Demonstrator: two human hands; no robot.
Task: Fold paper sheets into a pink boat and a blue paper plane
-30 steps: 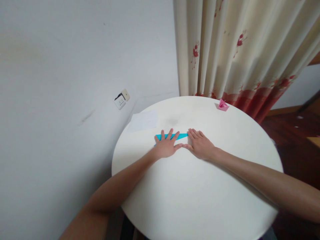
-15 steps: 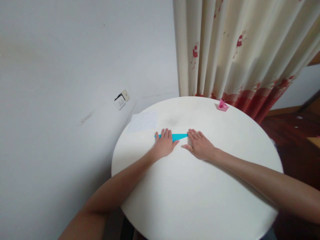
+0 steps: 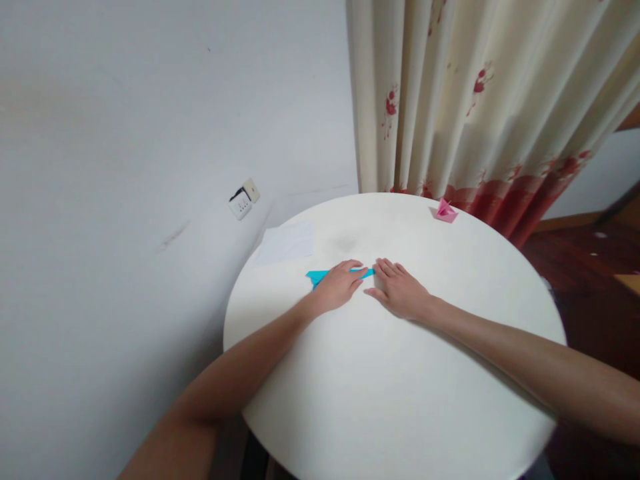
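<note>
A narrow folded strip of blue paper (image 3: pixel 317 275) lies on the white round table (image 3: pixel 400 380), its wider end on the left and a thin point on the right. My left hand (image 3: pixel 340 285) lies across the middle of the paper, fingers bent round to the right. Its thumb and forefinger are close about the narrow part, and the hand covers much of the paper. My right hand (image 3: pixel 397 285) rests flat on the tabletop, fingers stretched out and thumb apart. Its fingertips cover the paper's right tip.
A white sheet of paper (image 3: pixel 287 243) lies at the back left of the table. Near the back right edge stands a pink folded paper piece (image 3: pixel 445 212). A wall with a socket (image 3: pixel 241 205) is on the left, and a patterned curtain (image 3: pixel 450 100) hangs behind.
My left hand has shifted right along the blue paper, from lying flat to bent fingers. The paper's left end is now uncovered and looks slightly spread. My right hand has barely moved.
</note>
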